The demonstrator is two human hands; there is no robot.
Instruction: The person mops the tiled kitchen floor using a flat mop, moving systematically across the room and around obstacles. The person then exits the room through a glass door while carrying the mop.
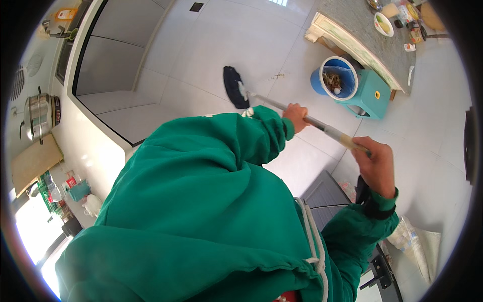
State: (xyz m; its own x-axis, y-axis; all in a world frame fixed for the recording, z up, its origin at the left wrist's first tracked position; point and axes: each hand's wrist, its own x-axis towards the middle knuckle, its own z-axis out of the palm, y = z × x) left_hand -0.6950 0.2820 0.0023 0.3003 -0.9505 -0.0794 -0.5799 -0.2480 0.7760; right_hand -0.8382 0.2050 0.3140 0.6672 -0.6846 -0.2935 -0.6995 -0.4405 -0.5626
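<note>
My left hand (pixel 296 117) is closed around the middle of a long mop pole (pixel 328 130). Farther up, near the pole's end, my right hand (pixel 373 160) grips it, thumb along the top. The pole slants down to a dark blue, elongated mop head (pixel 236 87) on the light tiled floor (pixel 211 49). Small yellowish crumbs (pixel 278 76) lie on the tiles, to the right of the mop head. Green sleeves cover both arms, and the left sleeve hides part of the floor.
A blue bin (pixel 319 81) with scraps stands beside a teal plastic stool (pixel 371 94), by a stone-topped counter (pixel 351 22) bearing a bowl and jars. At left runs a white counter (pixel 86 128) with a steel pot (pixel 39 115). A grey panel (pixel 326 192) and white sacks (pixel 415 245) are at lower right.
</note>
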